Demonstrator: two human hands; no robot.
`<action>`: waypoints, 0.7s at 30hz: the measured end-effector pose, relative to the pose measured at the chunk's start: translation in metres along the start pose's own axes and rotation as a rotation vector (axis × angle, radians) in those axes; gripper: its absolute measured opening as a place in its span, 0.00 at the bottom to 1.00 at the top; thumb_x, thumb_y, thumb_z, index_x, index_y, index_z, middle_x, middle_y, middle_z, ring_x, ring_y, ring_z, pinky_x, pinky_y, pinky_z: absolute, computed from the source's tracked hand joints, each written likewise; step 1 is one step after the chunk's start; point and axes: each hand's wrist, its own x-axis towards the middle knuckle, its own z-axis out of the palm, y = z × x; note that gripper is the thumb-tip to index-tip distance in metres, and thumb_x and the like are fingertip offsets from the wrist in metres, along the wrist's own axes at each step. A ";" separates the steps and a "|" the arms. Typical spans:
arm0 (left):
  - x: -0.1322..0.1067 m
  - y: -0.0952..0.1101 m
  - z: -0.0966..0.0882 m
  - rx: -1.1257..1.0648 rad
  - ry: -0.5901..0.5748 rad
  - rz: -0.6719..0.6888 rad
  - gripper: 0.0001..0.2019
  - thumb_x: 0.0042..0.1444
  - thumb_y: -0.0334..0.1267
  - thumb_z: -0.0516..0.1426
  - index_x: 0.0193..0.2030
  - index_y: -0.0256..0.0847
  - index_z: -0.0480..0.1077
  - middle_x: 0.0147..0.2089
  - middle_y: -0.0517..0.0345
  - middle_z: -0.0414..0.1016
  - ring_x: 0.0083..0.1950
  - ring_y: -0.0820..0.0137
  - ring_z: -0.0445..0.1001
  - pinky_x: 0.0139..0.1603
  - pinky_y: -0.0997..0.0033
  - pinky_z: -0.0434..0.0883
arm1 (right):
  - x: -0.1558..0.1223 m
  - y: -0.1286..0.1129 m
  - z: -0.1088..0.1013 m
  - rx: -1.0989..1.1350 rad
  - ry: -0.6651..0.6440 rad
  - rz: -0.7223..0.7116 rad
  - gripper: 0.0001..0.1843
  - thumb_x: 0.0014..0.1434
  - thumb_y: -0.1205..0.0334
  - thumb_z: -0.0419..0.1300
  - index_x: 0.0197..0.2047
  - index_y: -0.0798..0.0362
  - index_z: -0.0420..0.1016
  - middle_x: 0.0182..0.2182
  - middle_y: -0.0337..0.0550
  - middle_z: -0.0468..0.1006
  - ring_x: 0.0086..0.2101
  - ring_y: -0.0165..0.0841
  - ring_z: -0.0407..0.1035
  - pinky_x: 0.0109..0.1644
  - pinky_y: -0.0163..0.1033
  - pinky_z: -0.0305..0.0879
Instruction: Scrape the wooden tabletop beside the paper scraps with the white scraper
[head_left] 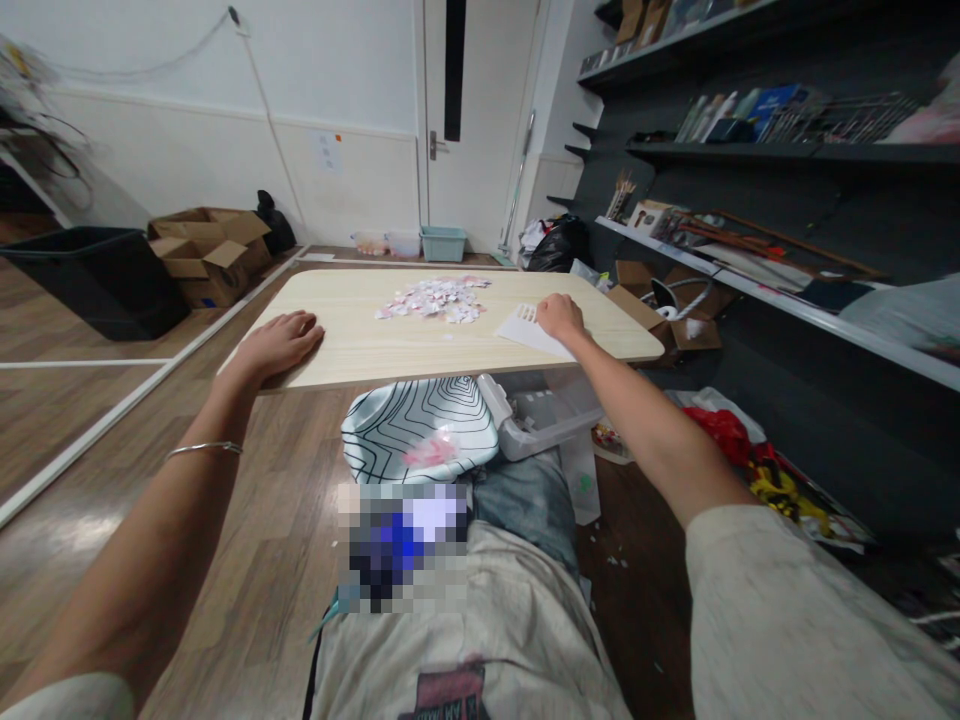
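A low light-wood table (360, 345) stands in front of me. My left hand (283, 340) lies flat on its near left corner, fingers stretched out, holding nothing. My right hand (559, 317) rests on a white paper sheet (525, 330) at the table's right side, fingers curled down against it. A pile of several small pink and white paper pieces (439, 298) lies in the middle of the table, apart from both hands.
Under the table are a patterned cushion (420, 425) and a clear plastic box (536, 415). Dark shelves (750, 150) line the right wall, with clutter on the floor below. Cardboard boxes (206, 250) and a black bin (97, 275) stand at the left.
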 end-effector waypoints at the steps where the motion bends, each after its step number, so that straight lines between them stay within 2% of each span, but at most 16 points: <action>1: 0.000 -0.001 0.001 -0.001 0.006 0.004 0.34 0.74 0.51 0.39 0.70 0.29 0.69 0.75 0.34 0.73 0.74 0.52 0.69 0.77 0.58 0.63 | 0.000 0.000 0.000 -0.002 0.001 -0.001 0.28 0.75 0.59 0.48 0.59 0.60 0.87 0.57 0.69 0.85 0.60 0.54 0.80 0.62 0.47 0.72; 8: 0.001 -0.003 0.003 -0.013 0.016 0.000 0.32 0.74 0.51 0.40 0.70 0.33 0.70 0.74 0.37 0.74 0.75 0.52 0.69 0.76 0.57 0.64 | 0.001 0.001 0.001 -0.010 -0.012 -0.003 0.28 0.75 0.59 0.48 0.60 0.59 0.87 0.58 0.68 0.84 0.60 0.52 0.79 0.63 0.46 0.72; 17: 0.001 -0.002 0.001 -0.022 0.007 -0.004 0.34 0.74 0.51 0.40 0.72 0.27 0.68 0.78 0.33 0.70 0.77 0.48 0.67 0.78 0.53 0.62 | 0.001 0.001 0.000 -0.006 -0.006 -0.008 0.27 0.75 0.59 0.49 0.59 0.60 0.87 0.57 0.68 0.85 0.59 0.52 0.80 0.62 0.46 0.72; 21: 0.001 -0.003 0.002 -0.023 0.013 0.008 0.34 0.74 0.51 0.39 0.71 0.28 0.68 0.76 0.33 0.72 0.76 0.49 0.68 0.77 0.54 0.63 | 0.000 0.000 0.000 0.000 -0.006 -0.008 0.27 0.74 0.60 0.49 0.58 0.59 0.88 0.57 0.68 0.85 0.59 0.54 0.80 0.62 0.47 0.73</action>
